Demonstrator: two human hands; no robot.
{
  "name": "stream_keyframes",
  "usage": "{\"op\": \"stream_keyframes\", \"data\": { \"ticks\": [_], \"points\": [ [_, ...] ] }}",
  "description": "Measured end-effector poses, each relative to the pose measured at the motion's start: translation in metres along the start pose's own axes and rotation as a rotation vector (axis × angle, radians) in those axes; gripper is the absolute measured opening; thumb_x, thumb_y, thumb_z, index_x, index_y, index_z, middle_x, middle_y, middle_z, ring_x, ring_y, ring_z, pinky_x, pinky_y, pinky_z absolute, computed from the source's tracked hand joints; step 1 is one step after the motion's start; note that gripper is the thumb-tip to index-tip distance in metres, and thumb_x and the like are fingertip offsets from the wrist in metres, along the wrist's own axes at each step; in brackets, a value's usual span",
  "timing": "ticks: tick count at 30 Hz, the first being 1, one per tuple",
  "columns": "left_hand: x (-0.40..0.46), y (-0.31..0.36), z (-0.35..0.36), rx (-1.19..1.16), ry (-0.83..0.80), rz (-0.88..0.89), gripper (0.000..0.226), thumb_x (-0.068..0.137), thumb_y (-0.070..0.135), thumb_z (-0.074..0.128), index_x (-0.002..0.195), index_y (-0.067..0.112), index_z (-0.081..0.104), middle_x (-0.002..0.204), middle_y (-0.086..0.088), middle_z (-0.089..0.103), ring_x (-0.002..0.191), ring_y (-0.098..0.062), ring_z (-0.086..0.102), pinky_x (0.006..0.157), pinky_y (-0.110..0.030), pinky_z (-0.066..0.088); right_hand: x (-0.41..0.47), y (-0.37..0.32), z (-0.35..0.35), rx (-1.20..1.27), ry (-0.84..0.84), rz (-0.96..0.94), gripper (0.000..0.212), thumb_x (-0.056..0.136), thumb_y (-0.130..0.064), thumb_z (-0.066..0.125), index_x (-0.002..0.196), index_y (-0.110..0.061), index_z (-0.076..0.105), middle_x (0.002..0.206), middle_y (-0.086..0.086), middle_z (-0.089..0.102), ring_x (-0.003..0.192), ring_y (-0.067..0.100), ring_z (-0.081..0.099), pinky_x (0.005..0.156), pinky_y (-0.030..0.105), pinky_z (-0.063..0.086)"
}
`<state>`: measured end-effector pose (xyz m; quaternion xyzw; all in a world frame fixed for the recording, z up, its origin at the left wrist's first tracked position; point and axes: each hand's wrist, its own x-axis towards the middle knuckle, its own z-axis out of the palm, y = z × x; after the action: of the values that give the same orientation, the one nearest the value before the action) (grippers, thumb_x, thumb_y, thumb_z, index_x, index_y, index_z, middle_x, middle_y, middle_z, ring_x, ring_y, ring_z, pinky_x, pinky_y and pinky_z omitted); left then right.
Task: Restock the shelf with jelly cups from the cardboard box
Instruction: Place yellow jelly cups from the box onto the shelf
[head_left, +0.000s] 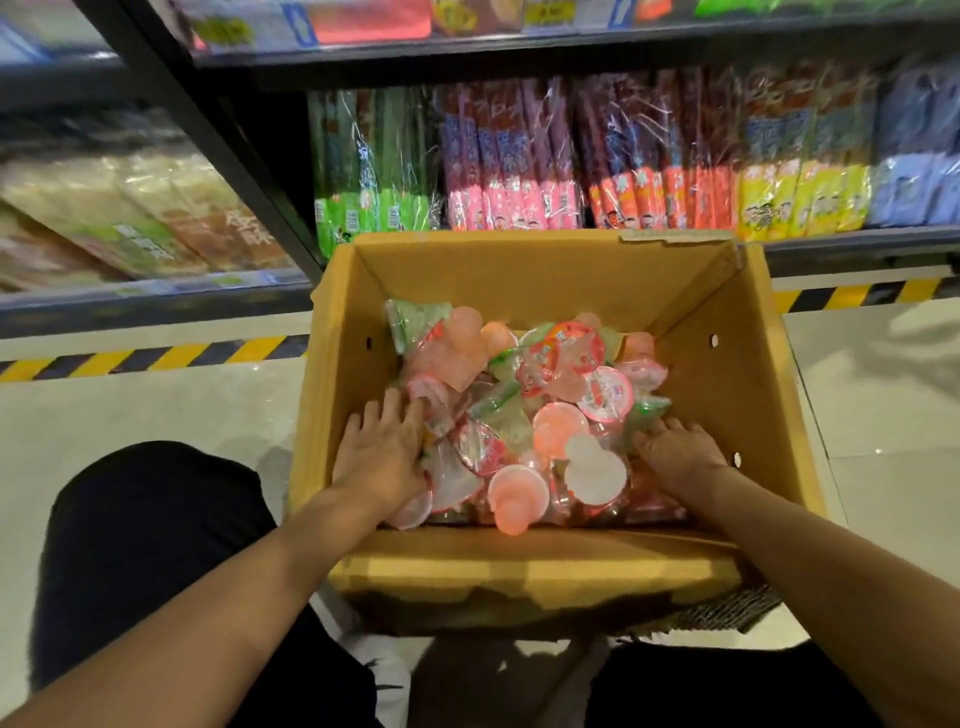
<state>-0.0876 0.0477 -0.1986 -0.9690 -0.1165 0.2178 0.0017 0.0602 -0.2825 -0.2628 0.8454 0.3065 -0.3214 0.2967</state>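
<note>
Left hand (382, 449) lay flat on left side of heap, fingers straight and spread, palm down, pressing on cups, nothing gripped. Right hand (675, 452) sat low at right side of same heap, fingers loosely extended, tips partly hidden among cups; looked open, no cup visibly pinched. Both reached into open brown cardboard box (727, 374) on pale tiled floor (156, 410), flaps up, just in front of dark metal shelving. Loose heap of small clear plastic jelly cups, pink, orange and green with red-rimmed foil lids (524, 410), covered box bottom, some upright, most tipped or upside down. Judged early in task: box well filled, no cup lifted, no loose jelly cups seen on bottom shelf (857, 247). Left to do, by judgement: scoop handfuls, move to shelf, repeat until box ran out. Shelf already carried upright clear-wrapped packs of long sticks, green, pink, orange, yellow, blue (519, 171); destination spot for cups not identifiable. Writing: large characters on packs and cartoon figures on lower bands, too blurred to read. Cup lids showed red print, illegible. Price tag strips on upper shelf edge (363, 23) smeared, unreadable. Yellow-black hazard tape (156, 358) ran along floor under shelf.
</note>
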Motion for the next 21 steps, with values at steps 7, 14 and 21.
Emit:
{"op": "stream_keyframes", "data": {
  "ticks": [7, 14, 21],
  "points": [
    [-0.011, 0.006, -0.002, -0.030, 0.067, -0.009, 0.077, 0.080, 0.051, 0.063, 0.144, 0.022, 0.032, 0.135, -0.007, 0.040, 0.115, -0.028, 0.046, 0.095, -0.040, 0.043, 0.013, 0.002, 0.013, -0.009, 0.012, 0.002, 0.061, 0.096, -0.020, 0.057, 0.151, -0.022, 0.031, 0.154, 0.007, 0.040, 0.139, 0.027, 0.041, 0.115, 0.040, 0.033],
    [-0.017, 0.015, -0.012, -0.038, 0.124, 0.051, 0.055, 0.080, 0.049, 0.060, 0.125, 0.019, 0.054, 0.119, -0.005, 0.057, 0.102, -0.030, 0.056, 0.081, -0.042, 0.048, 0.013, 0.004, 0.008, -0.054, 0.080, 0.003, 0.045, 0.100, -0.019, 0.050, 0.144, -0.019, 0.042, 0.144, 0.007, 0.053, 0.131, 0.025, 0.051, 0.109, 0.037, 0.037],
    [-0.033, 0.027, -0.069, -0.121, 0.194, 0.055, 0.045, 0.087, 0.050, 0.059, 0.121, 0.021, 0.052, 0.118, -0.002, 0.055, 0.103, -0.026, 0.056, 0.085, -0.040, 0.047, -0.021, 0.012, -0.050, 0.013, 0.174, -0.014, 0.049, 0.097, -0.036, 0.057, 0.141, -0.021, 0.042, 0.138, 0.008, 0.056, 0.129, 0.028, 0.051, 0.106, 0.039, 0.042]
  ]
}}
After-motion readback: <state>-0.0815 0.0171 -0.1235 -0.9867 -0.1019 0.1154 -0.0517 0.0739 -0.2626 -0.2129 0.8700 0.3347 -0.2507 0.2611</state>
